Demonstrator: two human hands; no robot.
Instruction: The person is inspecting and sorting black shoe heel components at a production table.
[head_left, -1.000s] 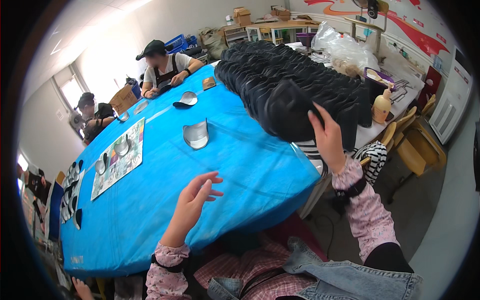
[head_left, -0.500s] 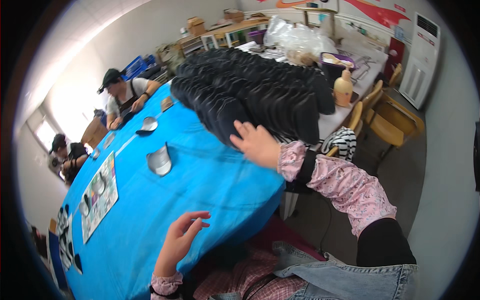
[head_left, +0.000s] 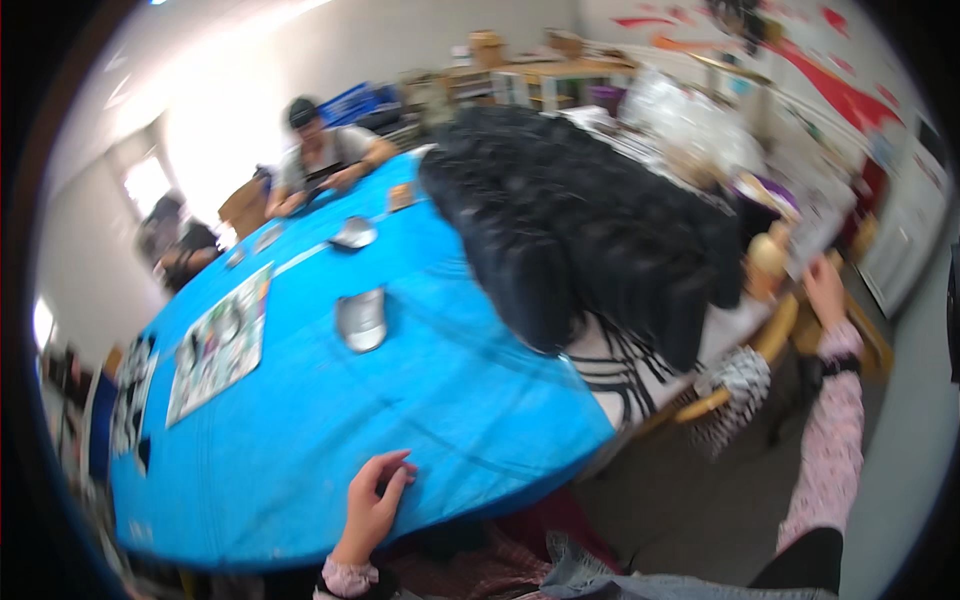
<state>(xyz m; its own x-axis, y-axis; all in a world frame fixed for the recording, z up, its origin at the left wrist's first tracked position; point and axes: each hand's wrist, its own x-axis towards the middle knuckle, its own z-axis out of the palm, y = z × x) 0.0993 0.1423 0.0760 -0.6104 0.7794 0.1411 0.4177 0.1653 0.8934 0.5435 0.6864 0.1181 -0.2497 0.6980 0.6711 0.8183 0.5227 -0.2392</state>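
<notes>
My left hand (head_left: 372,508) is at the near edge of the blue-covered table (head_left: 450,420), fingers loosely bent, a gap beside the thumb, nothing in it. My right hand (head_left: 826,292) reaches out to the far right, beside a cream pump bottle (head_left: 767,264). Blur hides whether its fingers hold anything or touch the bottle. Left of that bottle lies a large pile of black, rounded, nested pieces (head_left: 590,230) in rows. A curved silver-grey piece (head_left: 361,320) rests alone on the blue cover, and a similar one with a dark edge (head_left: 354,233) is farther back.
A printed sheet (head_left: 220,345) with small pieces lies at the left. Two people (head_left: 318,160) work across the table. Clear plastic bags (head_left: 690,120) and a dark bin (head_left: 765,200) stand behind the pile. Chairs (head_left: 780,330) and a black-and-white cloth (head_left: 735,390) line the right edge.
My right hand has left the front of the black pile and moved right, to the pump bottle. My left hand stays near the table edge. The view has turned right.
</notes>
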